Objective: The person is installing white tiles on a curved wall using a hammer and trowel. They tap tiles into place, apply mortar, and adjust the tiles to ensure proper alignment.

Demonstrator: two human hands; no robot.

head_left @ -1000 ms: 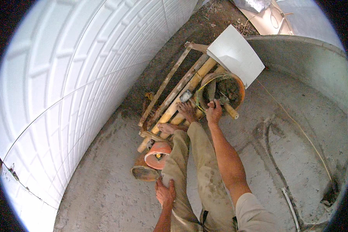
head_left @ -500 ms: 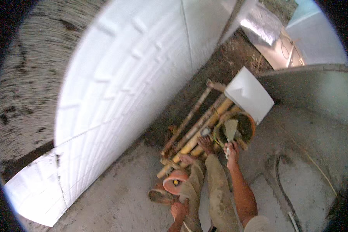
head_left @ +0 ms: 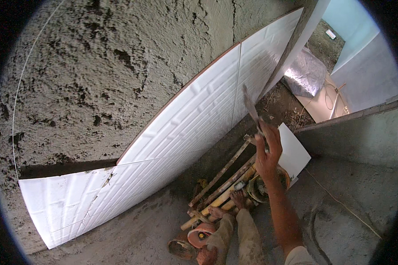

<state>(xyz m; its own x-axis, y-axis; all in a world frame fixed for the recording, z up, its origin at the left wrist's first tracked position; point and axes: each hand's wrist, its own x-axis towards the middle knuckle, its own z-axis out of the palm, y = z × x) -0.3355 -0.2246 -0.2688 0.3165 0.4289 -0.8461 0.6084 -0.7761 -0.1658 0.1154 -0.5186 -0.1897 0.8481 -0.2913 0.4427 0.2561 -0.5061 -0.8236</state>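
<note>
Far left: a rough wall of grey render, pitted and cracked, crossed near its left edge by a thin pale line. Its lower part is covered by white tiles with a raised brick pattern. A dark gap is left above the lower course at left.

On the near floor, a brown bowl is tipped on its side, with an orange bowl set just right of it; something small and yellow is seen inside the orange one. Left hand is placed at the near edge, right by the orange bowl and the trouser leg. Cut off by the frame; whether its fingers are apart or closed on anything cannot be told.

Bare feet are rested on yellow poles, laid beside a wooden frame.

Trowel is gripped by the right hand, fingers clamped round the handle. It is held up in front of the tiles, blade pointed far and left; contact with them cannot be confirmed.

Beyond the right forearm, a bucket is partly hidden, with a white panel just behind. Farther off, a silvery sheet is spread. At right, the floor is bounded by a low wall and crossed by a thin cord.
</note>
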